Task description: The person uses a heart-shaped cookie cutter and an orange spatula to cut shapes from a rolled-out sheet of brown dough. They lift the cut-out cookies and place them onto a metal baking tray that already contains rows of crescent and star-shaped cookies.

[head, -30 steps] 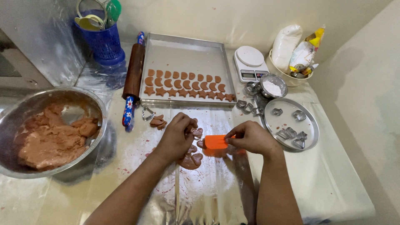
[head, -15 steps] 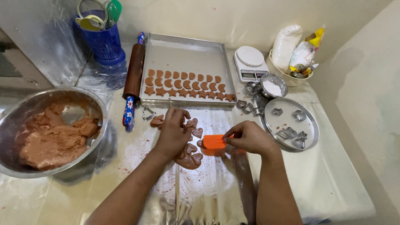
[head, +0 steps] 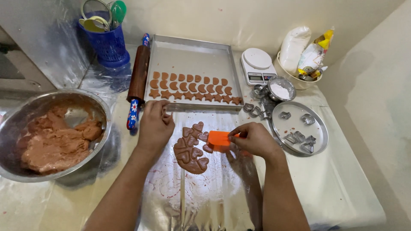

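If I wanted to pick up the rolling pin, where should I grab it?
Probably the blue flowered handle at the near end of the rolling pin, reaching from the front. It sticks out towards you with room around it, while the baking tray sits close along the pin's right side.

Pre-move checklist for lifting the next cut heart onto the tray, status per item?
1. Scraper in right hand: ok, orange blade gripped and touching the dough sheet at its right edge.
2. Left hand free: cannot tell; fingers curled by the tray's front edge, anything in them is hidden.
3. Hearts cut: ok, several heart outlines show in the sheet.
4. Room on tray: ok, cookies fill only the front rows, back half is bare.
5. Path to tray: ok, nothing lies between sheet and tray.
6. Cutters out of the way: ok, on the round plate to the right.
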